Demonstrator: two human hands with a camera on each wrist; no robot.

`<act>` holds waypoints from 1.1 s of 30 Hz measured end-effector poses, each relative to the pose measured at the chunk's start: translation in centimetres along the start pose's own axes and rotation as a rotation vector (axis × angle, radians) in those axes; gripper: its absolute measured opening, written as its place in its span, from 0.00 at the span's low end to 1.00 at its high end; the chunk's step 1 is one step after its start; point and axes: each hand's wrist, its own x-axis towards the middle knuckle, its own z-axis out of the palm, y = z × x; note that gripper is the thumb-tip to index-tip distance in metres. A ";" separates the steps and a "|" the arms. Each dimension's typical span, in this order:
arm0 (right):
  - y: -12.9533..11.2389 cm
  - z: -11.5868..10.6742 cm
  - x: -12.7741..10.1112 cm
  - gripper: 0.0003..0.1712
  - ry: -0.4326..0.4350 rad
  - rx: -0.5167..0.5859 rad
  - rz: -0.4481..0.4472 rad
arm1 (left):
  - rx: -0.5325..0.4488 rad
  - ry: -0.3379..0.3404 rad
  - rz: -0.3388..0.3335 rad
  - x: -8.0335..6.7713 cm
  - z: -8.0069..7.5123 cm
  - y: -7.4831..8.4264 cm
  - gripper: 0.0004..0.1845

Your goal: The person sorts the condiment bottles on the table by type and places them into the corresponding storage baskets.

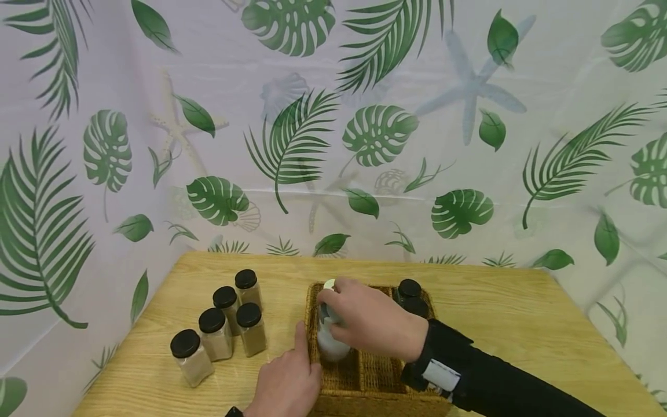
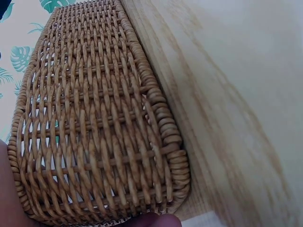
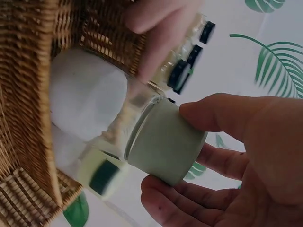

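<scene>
My right hand (image 1: pixel 359 318) holds a glass jar of white powder (image 3: pixel 87 94) by its pale green lid (image 3: pixel 165 139), thumb on one side and fingers on the other. The jar sits in the left part of a woven wicker basket (image 1: pixel 380 399), tilted in the right wrist view. Beside it is a second pale green lid with a dark square (image 3: pixel 103 176). My left hand (image 1: pixel 292 376) grips the basket's left wall near the front, index finger stretched along the outside and thumb over the rim. The left wrist view shows the woven side close up, with fingertips (image 2: pixel 158 220) at its lower edge.
Several black-lidded square jars (image 1: pixel 212 333) stand on the wooden table (image 1: pixel 500 330) left of the basket. Two more black-lidded jars (image 1: pixel 409 288) sit in the basket's back right. A divider (image 1: pixel 361 373) splits the basket. A leaf-patterned cloth (image 1: pixel 312 145) hangs behind.
</scene>
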 end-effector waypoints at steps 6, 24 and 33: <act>0.3 1.5 0.2 0.20 -0.053 0.039 0.010 | -0.013 0.003 0.009 0.2 0.1 -0.2 0.40; 0.1 3.6 -0.2 0.20 -0.050 0.008 -0.030 | -0.003 -0.012 0.021 0.3 0.0 -0.2 0.39; 0.0 3.5 -0.7 0.24 -0.046 0.031 -0.003 | -0.015 -0.027 0.011 0.3 0.0 -0.2 0.39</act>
